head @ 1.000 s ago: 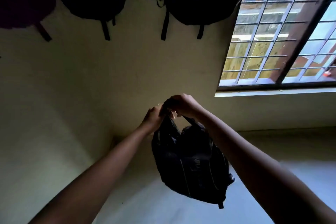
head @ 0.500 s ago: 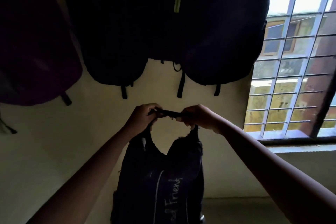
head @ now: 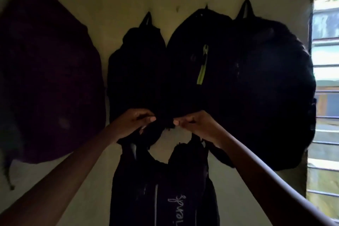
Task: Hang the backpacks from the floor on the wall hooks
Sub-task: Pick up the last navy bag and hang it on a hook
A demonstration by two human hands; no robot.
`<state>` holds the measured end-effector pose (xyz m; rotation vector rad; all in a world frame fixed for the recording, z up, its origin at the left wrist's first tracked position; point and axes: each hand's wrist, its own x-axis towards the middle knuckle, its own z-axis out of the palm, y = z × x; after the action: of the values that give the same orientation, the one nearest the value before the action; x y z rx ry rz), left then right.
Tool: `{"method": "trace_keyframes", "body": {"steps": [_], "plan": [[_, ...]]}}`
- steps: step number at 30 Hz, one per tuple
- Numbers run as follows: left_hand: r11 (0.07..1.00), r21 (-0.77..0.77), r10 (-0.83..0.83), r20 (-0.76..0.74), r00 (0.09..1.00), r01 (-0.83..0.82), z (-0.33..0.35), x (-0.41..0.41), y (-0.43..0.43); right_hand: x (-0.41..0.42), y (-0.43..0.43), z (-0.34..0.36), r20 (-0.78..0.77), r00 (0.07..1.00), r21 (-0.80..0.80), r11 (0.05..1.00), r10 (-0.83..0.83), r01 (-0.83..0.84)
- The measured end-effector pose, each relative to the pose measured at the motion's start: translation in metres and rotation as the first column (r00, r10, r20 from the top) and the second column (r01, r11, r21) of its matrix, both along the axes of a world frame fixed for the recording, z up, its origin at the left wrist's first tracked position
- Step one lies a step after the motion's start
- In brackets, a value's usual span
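A black backpack [head: 165, 194] with pale lettering hangs below my hands in the lower middle of the view. My left hand [head: 132, 124] and my right hand [head: 194, 124] both pinch its top loop, stretched between them in front of the wall. Several dark backpacks hang on the wall above: a maroon one [head: 49, 82] at the left, a black one [head: 135, 71], one with a lime zip [head: 198, 64], and a large one [head: 271, 86] at the right. The hooks themselves are hidden behind the bags' loops.
A pale yellowish wall [head: 113, 2] fills the background. A barred window [head: 324, 79] runs down the right edge, bright with daylight. A small mark or peg [head: 177, 8] shows on the bare wall between two hung bags.
Both hands have raised the backpack from near floor level up to the hung bags. The view has tilted upward, and the tops of the hanging backpacks have come into sight.
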<state>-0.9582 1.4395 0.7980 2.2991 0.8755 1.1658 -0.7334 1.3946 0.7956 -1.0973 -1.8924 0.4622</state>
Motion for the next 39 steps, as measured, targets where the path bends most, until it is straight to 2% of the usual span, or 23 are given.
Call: {"method": "trace_keyframes", "body": {"steps": [3, 7, 12, 15, 23, 30, 37, 39], "plan": [[0.993, 0.098, 0.061, 0.075, 0.995, -0.068, 0.032, 0.013, 0.018, 0.008, 0.023, 0.041, 0.02, 0.998, 0.102, 0.994, -0.054, 0.051], [0.946, 0.269, 0.121, 0.218, 0.968, -0.179, 0.082, 0.035, 0.046, 0.01, 0.047, 0.096, -0.051, 0.99, 0.293, 0.946, -0.13, 0.14], [0.793, 0.527, 0.173, 0.287, 0.942, -0.306, 0.149, 0.058, 0.086, 0.008, 0.085, 0.155, -0.125, 0.962, 0.532, 0.802, -0.242, 0.271], [0.726, 0.594, 0.188, 0.314, 0.931, -0.347, 0.185, 0.063, 0.109, 0.003, 0.111, 0.184, -0.187, 0.93, 0.608, 0.707, -0.317, 0.363], [0.701, 0.607, 0.152, 0.384, 0.911, -0.373, 0.273, 0.077, 0.18, -0.001, 0.182, 0.274, -0.255, 0.822, 0.72, 0.467, -0.51, 0.513], [0.681, 0.578, 0.181, 0.463, 0.868, -0.45, 0.302, 0.086, 0.24, -0.001, 0.233, 0.321, -0.196, 0.789, 0.797, 0.374, -0.583, 0.475], [0.579, 0.627, 0.216, 0.499, 0.839, -0.521, 0.348, 0.1, 0.267, 0.001, 0.267, 0.36, -0.296, 0.743, 0.848, 0.193, -0.6, 0.493], [0.544, 0.642, 0.22, 0.513, 0.83, -0.541, 0.36, 0.101, 0.274, 0.002, 0.272, 0.371, -0.309, 0.728, 0.847, 0.172, -0.612, 0.503]]}}
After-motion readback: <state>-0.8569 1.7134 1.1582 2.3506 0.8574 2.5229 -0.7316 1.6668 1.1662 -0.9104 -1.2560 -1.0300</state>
